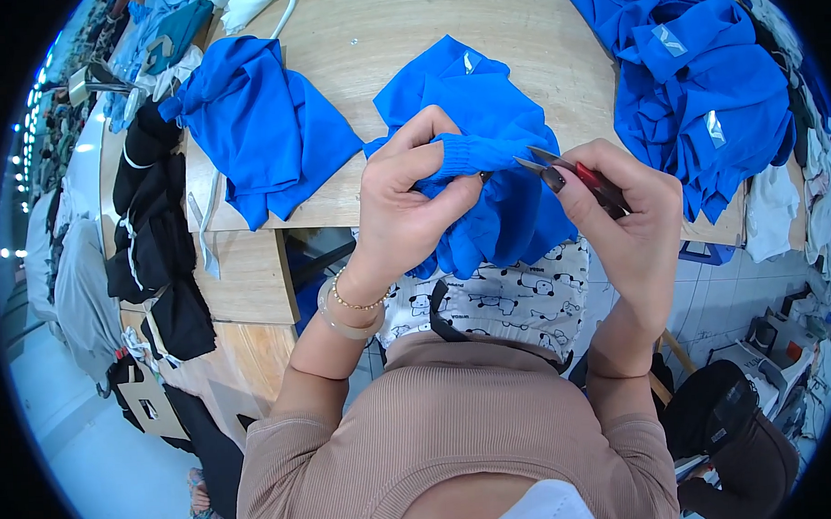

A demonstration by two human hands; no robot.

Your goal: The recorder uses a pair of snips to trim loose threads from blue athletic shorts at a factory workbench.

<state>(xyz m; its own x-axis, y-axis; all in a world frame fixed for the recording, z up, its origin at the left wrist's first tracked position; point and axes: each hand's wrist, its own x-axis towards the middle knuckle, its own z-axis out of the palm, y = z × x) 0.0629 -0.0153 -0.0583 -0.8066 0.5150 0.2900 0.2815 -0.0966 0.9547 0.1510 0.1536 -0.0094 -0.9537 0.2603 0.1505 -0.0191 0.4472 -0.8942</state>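
Bright, even light, sharp centre, soft shadows; fisheye bends edges into a black rim.

Handles of the red thread snips (585,178) buried inside the right hand (626,217); only blade tips showing. Lower folds of the blue garment (485,156) hidden behind the left hand (412,200). Far right pile of blue garments (693,85) cut off by the top edge. Far left clutter (63,116) too blurred to tell.

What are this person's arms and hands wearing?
Both forearms are bare below pushed-up sleeves of a ribbed, dusty-pink knit top. The left hand has a thin gold bead bracelet and a pale bangle at the wrist. The right hand wears nothing visible.
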